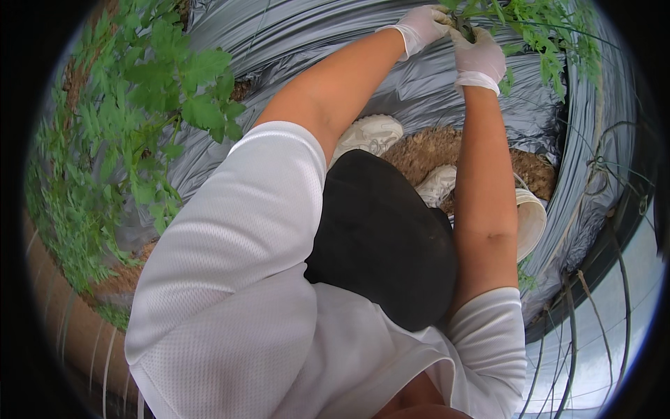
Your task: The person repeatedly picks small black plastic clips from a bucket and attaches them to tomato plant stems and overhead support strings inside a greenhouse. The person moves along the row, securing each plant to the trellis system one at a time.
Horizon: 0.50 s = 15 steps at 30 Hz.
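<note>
Both hands wear thin whitish gloves and meet at the top of the view, beside a leafy green plant (544, 36) that looks like a tomato plant. My left hand (425, 25) reaches in from the left, its fingertips bent at a small dark object (465, 26) between the two hands. My right hand (480, 55) is close by on the right, with its thumb and fingers around the lower side of that object. What the object is cannot be made out; it may be a clip or small tool at the stem. The fingertips partly hide it.
Silvery plastic mulch film (419, 89) covers the bed, with bare soil (426, 149) around my shoes (371, 133). A white bucket (531, 220) stands by my right forearm. Dense leafy plants (157, 94) grow on the left. Strings (596, 162) and the greenhouse side are at right.
</note>
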### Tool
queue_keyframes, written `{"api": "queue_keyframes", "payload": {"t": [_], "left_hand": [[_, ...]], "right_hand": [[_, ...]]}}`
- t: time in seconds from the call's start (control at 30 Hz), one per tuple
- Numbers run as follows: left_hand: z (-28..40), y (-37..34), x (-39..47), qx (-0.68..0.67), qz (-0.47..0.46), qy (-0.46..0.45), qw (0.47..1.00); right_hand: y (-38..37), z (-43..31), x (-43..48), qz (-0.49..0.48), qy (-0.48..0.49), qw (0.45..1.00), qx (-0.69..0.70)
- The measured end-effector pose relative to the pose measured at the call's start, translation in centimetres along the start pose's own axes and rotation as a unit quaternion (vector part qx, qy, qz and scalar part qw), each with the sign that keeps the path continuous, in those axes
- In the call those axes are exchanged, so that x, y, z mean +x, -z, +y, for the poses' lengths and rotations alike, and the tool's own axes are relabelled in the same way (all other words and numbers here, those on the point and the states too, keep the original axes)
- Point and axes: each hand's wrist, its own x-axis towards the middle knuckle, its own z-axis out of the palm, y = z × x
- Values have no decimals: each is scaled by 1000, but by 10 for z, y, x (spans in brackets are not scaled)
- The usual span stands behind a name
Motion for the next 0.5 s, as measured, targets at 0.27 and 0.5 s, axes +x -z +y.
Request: {"api": "queue_keyframes", "payload": {"t": [0.27,0.5], "left_hand": [[55,14,-50,102,151,19,983],[84,15,-42,106,115,-121,980]], "right_hand": [[41,-13,-25,103,73,991,-44],[142,-28,-85,174,-16,893,416]]}}
